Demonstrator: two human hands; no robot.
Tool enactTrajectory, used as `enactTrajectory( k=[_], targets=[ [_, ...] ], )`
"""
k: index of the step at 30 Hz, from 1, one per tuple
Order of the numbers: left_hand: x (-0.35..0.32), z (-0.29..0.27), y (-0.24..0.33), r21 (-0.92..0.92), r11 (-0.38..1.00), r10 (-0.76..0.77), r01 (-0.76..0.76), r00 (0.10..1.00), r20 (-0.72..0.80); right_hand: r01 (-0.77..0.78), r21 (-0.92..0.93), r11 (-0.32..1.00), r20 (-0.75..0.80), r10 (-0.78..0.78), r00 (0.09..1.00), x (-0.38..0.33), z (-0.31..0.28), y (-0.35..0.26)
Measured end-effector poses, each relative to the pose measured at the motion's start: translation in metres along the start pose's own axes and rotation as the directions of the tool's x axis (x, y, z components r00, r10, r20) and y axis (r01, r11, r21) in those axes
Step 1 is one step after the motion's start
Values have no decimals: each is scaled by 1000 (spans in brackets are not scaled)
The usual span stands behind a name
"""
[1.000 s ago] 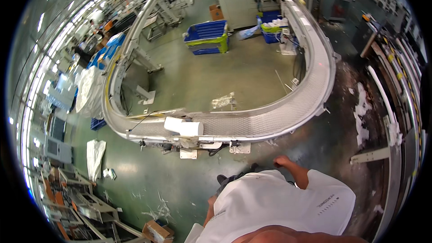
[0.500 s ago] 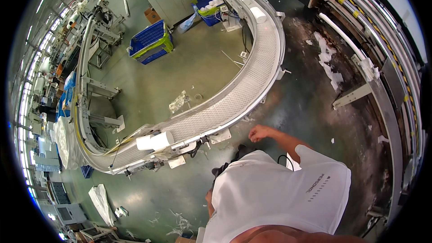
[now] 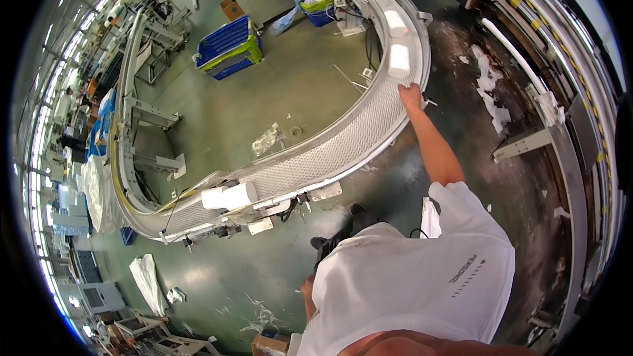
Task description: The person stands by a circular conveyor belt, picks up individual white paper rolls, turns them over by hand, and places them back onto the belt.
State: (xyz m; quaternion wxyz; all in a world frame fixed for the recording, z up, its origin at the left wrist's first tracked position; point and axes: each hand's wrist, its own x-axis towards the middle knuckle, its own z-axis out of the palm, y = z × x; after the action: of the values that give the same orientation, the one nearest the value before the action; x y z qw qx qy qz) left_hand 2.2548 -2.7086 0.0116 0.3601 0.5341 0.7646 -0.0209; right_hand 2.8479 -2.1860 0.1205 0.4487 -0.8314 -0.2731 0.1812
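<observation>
My right hand [image 3: 410, 97] reaches over the outer rail of a curved conveyor [image 3: 330, 138], its thumb and fingers slightly apart. Just beyond the fingertips lies a white roll [image 3: 399, 60], apparently of paper. No roll shows in the hand; whether the fingertips touch this one I cannot tell. Behind it a longer white roll [image 3: 394, 20] follows on the belt, with others farther back. At the belt's left part two white rolls [image 3: 239, 195] lie end to end. My left hand [image 3: 308, 287] hangs low beside my white shirt, its fingers mostly hidden.
Inside the conveyor's curve stands a blue and green crate [image 3: 231, 59]. Another crate [image 3: 318, 10] holds white rolls by the grey cabinet. Plastic scraps [image 3: 266, 138] lie on the floor. On my right runs a long machine frame [image 3: 560, 132] with torn white material [image 3: 489, 89] beside it.
My right arm has stretched forward from beside my body to the conveyor. The rolls at the far end have come nearer along the belt. My left hand stays low.
</observation>
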Motion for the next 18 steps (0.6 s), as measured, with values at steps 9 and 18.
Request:
enactTrajectory(
  k=[9,18],
  targets=[
    [-30,17,-4,-39,995,-88,87,995,-41,-507,122,853,128,493,861,9,105,23],
    [-48,34,-12,37,981,-187,192,975,-118,-864,436,254,862,158,481,-61,106,44]
  ],
)
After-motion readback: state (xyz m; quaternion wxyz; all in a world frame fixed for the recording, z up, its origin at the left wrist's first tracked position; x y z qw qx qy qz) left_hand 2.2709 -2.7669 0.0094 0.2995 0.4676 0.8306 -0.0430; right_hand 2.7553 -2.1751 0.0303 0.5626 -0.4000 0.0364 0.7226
